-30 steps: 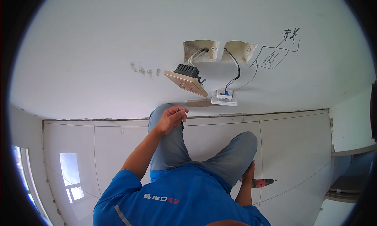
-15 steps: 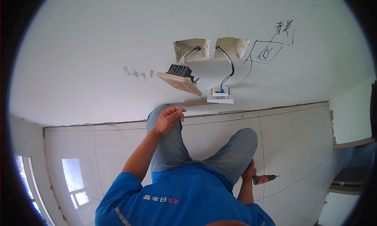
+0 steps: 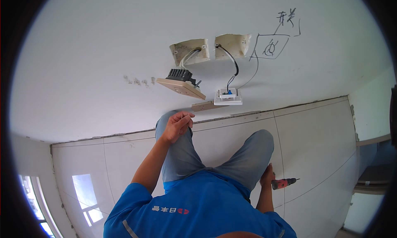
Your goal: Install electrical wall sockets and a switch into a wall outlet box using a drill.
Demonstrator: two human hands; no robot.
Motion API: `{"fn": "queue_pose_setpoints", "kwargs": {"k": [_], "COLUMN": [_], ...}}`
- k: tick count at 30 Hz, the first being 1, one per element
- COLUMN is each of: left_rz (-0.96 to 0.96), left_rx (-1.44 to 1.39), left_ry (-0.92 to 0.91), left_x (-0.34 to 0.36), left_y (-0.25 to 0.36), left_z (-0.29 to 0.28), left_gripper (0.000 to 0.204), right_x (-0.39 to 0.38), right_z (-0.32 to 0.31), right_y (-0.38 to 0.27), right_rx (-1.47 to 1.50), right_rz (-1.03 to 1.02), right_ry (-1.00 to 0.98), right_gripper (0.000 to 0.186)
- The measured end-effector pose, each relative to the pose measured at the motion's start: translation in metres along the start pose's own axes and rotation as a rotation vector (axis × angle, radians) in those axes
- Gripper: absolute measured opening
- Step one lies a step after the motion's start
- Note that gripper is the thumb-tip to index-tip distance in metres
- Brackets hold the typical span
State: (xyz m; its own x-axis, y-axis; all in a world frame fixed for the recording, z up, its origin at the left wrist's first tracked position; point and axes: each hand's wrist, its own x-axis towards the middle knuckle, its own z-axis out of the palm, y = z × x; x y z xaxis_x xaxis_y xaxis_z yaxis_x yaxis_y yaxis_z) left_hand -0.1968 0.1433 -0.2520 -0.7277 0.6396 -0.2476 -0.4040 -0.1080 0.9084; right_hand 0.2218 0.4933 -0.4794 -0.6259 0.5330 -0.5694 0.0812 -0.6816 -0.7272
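My left hand [image 3: 178, 125] rests over my left knee, its fingers pinched together; whatever may be between them is too small to make out. Beside my right knee, my right hand [image 3: 267, 176] is closed on a red and black power drill [image 3: 283, 183], partly hidden by my leg. The drill's bit points to the right. Ahead of my left hand, a gold socket panel [image 3: 182, 88] with a dark back hangs tilted on pale wires. A white switch plate [image 3: 228, 98] hangs to its right on black and white wires, neither hand touching it.
Two recessed wall boxes [image 3: 190, 51] sit open in the white wall [image 3: 103, 39], side by side. Another gold panel [image 3: 209, 106] is fixed low, behind the switch plate. Dark marker lines [image 3: 271, 47] are drawn on the wall. Tiled floor [image 3: 314, 143] surrounds my legs.
The view has turned slightly, so the wall and panels sit further left. My left hand stays over the knee and my right hand keeps the drill at my side.
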Motion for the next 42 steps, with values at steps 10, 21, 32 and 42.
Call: {"fn": "queue_pose_setpoints", "kwargs": {"k": [10,21,32,42], "left_rz": [0.003,0.013,0.036,0.049], "left_rx": [-0.011,-0.007,-0.018,0.031], "left_ry": [0.007,0.014,0.007,0.019], "left_x": [-0.001,0.0,0.001,0.004], "left_y": [0.002,0.0,-0.002,-0.005], "left_z": [0.004,0.002,0.001,0.0], "left_gripper": [0.022,0.02,0.021,0.022], "right_x": [0.015,-0.008,-0.016,-0.025], "right_z": [0.006,0.027,0.019,0.022], "right_y": [-0.005,-0.001,0.023,0.015], "right_rx": [0.016,0.048,0.005,0.049], "right_rz": [-0.071,-0.07,-0.032,-0.036], "right_ry": [-0.009,0.123,0.144,0.204], "right_gripper": [0.067,0.065,0.057,0.058]}}
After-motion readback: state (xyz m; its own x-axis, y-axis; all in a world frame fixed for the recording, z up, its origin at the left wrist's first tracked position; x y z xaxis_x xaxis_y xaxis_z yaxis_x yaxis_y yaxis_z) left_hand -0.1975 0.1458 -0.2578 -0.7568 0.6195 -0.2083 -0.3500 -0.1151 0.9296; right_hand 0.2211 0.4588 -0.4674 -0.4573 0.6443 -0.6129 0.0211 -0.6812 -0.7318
